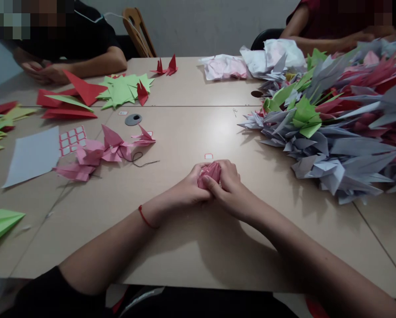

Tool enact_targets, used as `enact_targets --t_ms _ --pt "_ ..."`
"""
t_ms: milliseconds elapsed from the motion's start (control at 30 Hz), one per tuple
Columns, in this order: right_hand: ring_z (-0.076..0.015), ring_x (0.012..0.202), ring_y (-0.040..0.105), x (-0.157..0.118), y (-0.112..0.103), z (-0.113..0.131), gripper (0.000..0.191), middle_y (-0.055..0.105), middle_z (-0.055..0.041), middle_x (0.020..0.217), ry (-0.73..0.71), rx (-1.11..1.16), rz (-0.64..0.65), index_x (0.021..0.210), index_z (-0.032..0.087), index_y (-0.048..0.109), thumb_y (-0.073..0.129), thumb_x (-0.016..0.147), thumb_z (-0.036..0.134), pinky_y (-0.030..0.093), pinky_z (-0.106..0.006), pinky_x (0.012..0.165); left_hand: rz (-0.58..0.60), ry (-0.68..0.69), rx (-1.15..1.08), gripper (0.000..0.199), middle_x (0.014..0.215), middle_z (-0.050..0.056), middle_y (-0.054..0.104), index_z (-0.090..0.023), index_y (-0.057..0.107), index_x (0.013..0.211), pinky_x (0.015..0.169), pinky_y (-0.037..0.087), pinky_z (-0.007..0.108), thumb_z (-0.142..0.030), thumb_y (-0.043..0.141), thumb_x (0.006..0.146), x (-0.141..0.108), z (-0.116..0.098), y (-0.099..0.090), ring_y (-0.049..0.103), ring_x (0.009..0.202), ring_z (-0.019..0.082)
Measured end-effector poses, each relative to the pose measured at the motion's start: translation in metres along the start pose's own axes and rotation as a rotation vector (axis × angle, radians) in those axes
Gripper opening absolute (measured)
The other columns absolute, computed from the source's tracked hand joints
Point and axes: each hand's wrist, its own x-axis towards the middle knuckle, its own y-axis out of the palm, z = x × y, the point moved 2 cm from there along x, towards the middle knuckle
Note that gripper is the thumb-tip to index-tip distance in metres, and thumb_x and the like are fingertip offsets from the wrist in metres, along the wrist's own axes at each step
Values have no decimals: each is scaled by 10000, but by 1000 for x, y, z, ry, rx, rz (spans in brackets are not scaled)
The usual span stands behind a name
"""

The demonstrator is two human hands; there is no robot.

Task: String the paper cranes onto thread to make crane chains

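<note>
Here, left hand [184,187], right hand [229,190], grip clenched around folded pink paper [209,174], origami cranes [333,163] heaped nearby

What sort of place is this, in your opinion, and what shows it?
Probably a shared craft room or workroom. A big pile of paper cranes covers one end of a long table, a grey sheet of paper lies near coloured folded pieces, and two other people sit at the table.
</note>
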Motion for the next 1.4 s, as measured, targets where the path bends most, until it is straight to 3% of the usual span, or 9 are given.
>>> enact_targets --t_ms 167,300,500,733,900,1033,1167,1300,1400 --pt "-216 791 528 -2 1 0 164 591 -54 777 22 138 -14 725 200 492 497 839 317 421 -395 741 -62 60 127 934 1000 60 571 -213 129 1373 674 488 282 -112 672 621 -8 -5 -1 603 736 136" --pt "-148 611 522 -5 0 -2 194 589 -17 647 -4 244 -205 648 195 508 534 826 271 392 -294 590 -210 248 451 777 1176 140 552 -176 268 1343 947 416 403 -135 647 666 -18 -15 8 561 1067 244" --pt "-150 566 506 -12 3 11 272 562 -3 543 -159 -38 -415 562 200 469 556 816 241 381 -382 720 -336 338 690 553 1262 159 520 -156 395 1279 982 388 427 -134 561 752 -25 -17 17 511 1144 276" --pt "-161 802 604 -9 0 -6 283 620 -61 930 -75 459 -7 1035 197 518 575 841 395 469 -302 679 -309 177 199 363 795 -5 548 -180 491 964 627 450 261 -253 706 681 -17 -15 0 531 671 126" --pt "-106 576 487 -11 -1 -15 262 543 27 665 33 452 343 977 185 512 544 861 417 364 -222 507 -323 90 185 543 816 -11 526 -179 475 1015 687 430 269 -222 787 572 -16 -16 -8 514 713 122" --pt "-99 544 446 -12 -12 -11 254 519 20 599 -73 224 227 719 175 554 452 910 308 341 -229 513 -310 81 235 681 851 3 523 -173 476 1097 772 428 319 -264 838 528 -16 -13 -12 531 785 152" --pt "-109 559 511 -20 -19 -4 216 601 -9 640 -209 114 147 781 180 577 428 921 249 389 -234 554 -188 145 105 807 800 -11 514 -185 480 1126 692 433 280 -358 886 450 -15 -10 -18 530 743 139" --pt "-128 552 542 -33 -9 6 215 652 -41 679 -442 -143 216 904 172 616 403 896 150 373 -254 542 -189 238 -227 666 729 -27 502 -182 504 1063 555 413 222 -546 776 577 -15 -13 -16 502 628 95" --pt "-144 515 525 -40 2 12 227 643 -50 640 -548 -368 341 852 166 637 414 867 128 330 -279 505 -300 194 -287 465 696 -43 508 -181 535 989 522 415 200 -342 795 638 -17 -17 -12 497 571 71"
